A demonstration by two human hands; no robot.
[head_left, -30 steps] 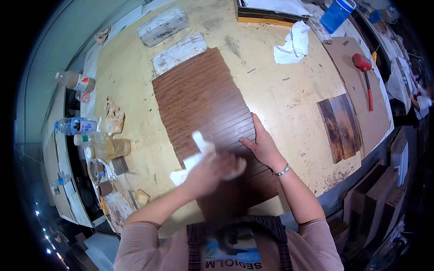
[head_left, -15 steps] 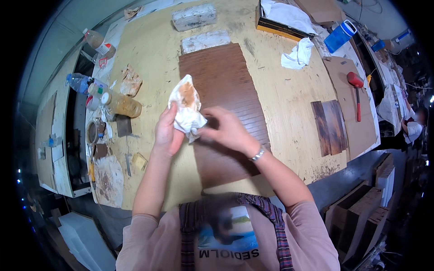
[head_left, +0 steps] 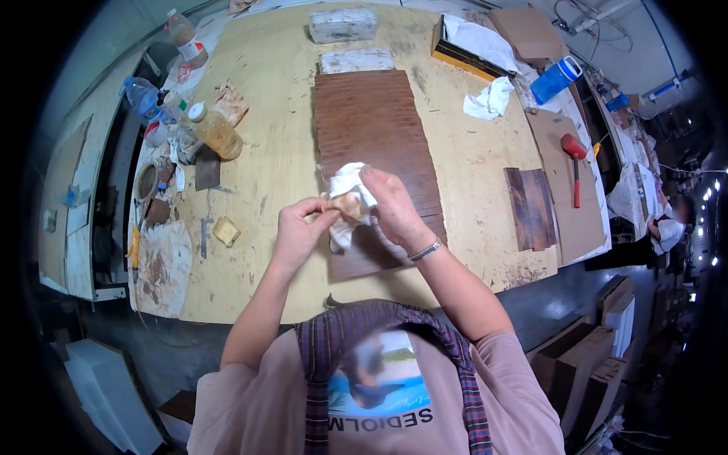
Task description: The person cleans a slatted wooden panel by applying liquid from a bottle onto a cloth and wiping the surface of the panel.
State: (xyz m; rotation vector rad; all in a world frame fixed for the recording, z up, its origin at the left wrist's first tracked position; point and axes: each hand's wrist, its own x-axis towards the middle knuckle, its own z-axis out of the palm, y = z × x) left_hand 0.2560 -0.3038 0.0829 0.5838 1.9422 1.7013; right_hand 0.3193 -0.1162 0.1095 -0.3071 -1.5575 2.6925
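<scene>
Currently, both hands hold a stained white cloth (head_left: pixel 350 203) above the dark wood panel (head_left: pixel 375 144) near the counter's (head_left: pixel 280 159) front edge. Left hand (head_left: pixel 298 231): grip closed, pinching the cloth's left side. Right hand (head_left: pixel 394 206): grip closed over its upper right part. Amber bottle (head_left: pixel 214 130) stands near the left edge.

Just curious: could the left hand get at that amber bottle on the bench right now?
Probably not at once: the left hand pinches the stained white rag. Otherwise the bench between it and the amber bottle looks open.
</scene>
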